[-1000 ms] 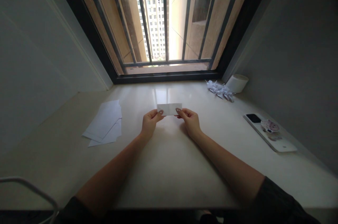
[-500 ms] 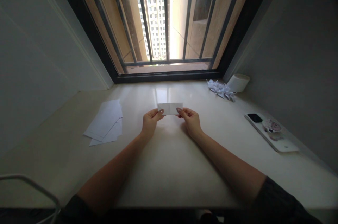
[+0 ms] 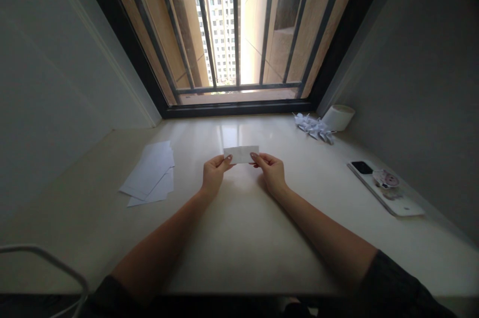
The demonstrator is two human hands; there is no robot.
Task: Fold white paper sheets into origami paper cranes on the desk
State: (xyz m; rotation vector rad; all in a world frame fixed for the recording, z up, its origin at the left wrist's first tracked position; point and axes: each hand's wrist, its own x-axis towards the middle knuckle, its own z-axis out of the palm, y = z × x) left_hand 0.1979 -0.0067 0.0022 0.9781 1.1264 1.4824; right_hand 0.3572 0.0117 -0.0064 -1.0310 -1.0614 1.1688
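A small folded white paper strip (image 3: 241,154) is held up just above the pale tabletop (image 3: 239,243), in the middle of the view. My left hand (image 3: 213,174) pinches its left end between thumb and fingers. My right hand (image 3: 272,172) pinches its right end the same way. Both hands are closed on the strip, which stays flat and level between them.
A loose stack of white sheets (image 3: 149,174) lies to the left. At the back right are several small folded paper pieces (image 3: 313,127) and a white roll (image 3: 338,117). A white phone with a sticker grip (image 3: 385,187) lies at the right. A barred window (image 3: 235,38) is ahead.
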